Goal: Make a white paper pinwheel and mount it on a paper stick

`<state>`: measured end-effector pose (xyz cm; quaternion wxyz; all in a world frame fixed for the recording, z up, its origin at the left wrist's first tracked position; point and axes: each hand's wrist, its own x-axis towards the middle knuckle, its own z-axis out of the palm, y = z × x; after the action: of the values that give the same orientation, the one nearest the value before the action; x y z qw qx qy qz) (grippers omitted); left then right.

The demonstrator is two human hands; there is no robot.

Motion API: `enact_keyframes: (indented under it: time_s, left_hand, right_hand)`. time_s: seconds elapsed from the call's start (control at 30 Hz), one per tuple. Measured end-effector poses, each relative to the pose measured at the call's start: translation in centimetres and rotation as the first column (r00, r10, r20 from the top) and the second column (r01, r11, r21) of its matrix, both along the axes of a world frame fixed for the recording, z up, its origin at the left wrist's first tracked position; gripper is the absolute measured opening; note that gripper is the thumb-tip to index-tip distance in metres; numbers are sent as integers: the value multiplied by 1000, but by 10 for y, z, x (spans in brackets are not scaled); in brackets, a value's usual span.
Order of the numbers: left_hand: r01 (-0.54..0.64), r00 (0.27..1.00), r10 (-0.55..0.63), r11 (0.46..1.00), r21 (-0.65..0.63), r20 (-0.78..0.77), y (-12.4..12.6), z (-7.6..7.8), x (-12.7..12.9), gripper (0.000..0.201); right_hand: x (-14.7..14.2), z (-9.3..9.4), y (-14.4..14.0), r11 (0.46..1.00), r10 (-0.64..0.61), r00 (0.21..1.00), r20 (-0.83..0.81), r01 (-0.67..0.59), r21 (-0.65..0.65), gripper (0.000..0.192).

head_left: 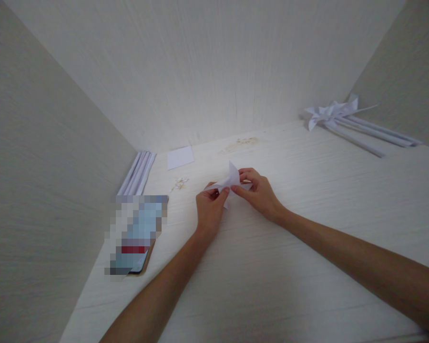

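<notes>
A small folded piece of white paper (pixel 230 180) sits at the middle of a pale wooden table (pixel 307 247). Both hands pinch it. My left hand (pixel 209 209) grips its lower left edge between thumb and fingers. My right hand (pixel 259 193) holds its right side, thumb and forefinger meeting the left hand's fingertips. One pointed flap of the paper stands up above the fingers.
A phone (pixel 137 236) lies at the left by the wall. Behind it are rolled white paper sticks (pixel 137 172), a flat white paper square (pixel 180 157) and small scraps (pixel 179 183). Finished paper pinwheels on sticks (pixel 343 119) lie at the far right. Walls enclose three sides.
</notes>
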<state>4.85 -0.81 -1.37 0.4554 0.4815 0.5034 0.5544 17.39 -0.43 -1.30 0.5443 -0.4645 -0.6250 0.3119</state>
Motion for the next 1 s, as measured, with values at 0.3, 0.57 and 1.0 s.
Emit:
enact_keyframes:
  time_s: [0.3, 0.57, 1.0]
  left_hand:
    - [27, 997, -27, 1000, -4, -73, 0, 2, -1, 8]
    - [53, 994, -51, 999, 13, -99, 1, 1, -1, 11]
    - [19, 998, -20, 1000, -16, -61, 0, 1, -1, 10]
  right_hand:
    - [2, 4, -2, 996, 51, 999, -2, -51, -71, 6]
    - [3, 4, -2, 997, 50, 998, -24, -51, -49, 5]
    - [4, 6, -2, 995, 85, 996, 14, -84, -60, 8]
